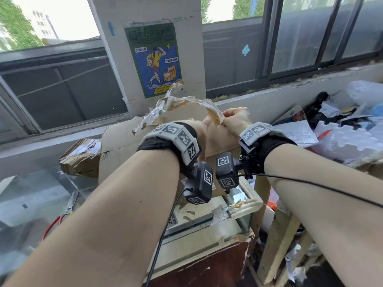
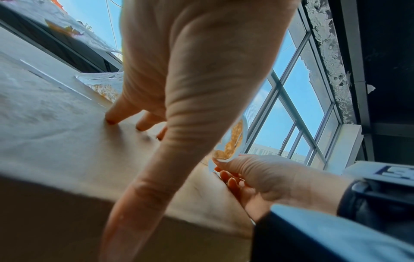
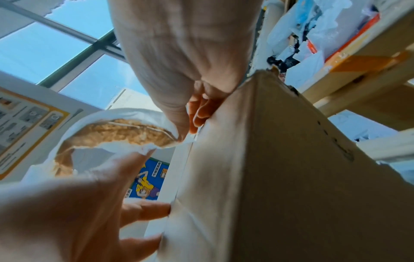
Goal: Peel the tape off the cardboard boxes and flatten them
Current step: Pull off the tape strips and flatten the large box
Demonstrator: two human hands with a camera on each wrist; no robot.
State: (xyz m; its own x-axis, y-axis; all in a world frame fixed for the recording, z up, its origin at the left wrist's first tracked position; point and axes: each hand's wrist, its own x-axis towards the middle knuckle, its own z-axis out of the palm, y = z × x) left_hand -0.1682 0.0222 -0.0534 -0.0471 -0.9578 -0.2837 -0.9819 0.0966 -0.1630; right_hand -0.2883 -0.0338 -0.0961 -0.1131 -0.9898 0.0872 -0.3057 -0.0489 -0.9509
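Observation:
A tall brown cardboard box [image 1: 122, 141] stands in front of me, below the window. My left hand [image 1: 204, 127] presses straight fingers [image 2: 112, 118] flat against its side panel [image 2: 56, 124]. My right hand [image 1: 236, 119] pinches the end of a long strip of clear tape [image 1: 180, 102] between thumb and fingers [image 3: 186, 131]. The strip carries torn brown paper and curls up and away to the left. In the right wrist view the tape [image 3: 116, 131] loops over my left hand [image 3: 152, 211], beside the box's edge [image 3: 268, 159]. The left wrist view shows the same pinch on the tape [image 2: 230, 145].
A crushed, taped box [image 1: 80, 158] lies to the left. Red-handled scissors [image 1: 62, 214] rest on the glass top nearby. Foam and plastic packaging [image 1: 342, 129] is heaped on the right over a wooden frame [image 1: 277, 245]. A poster [image 1: 153, 59] hangs on the pillar.

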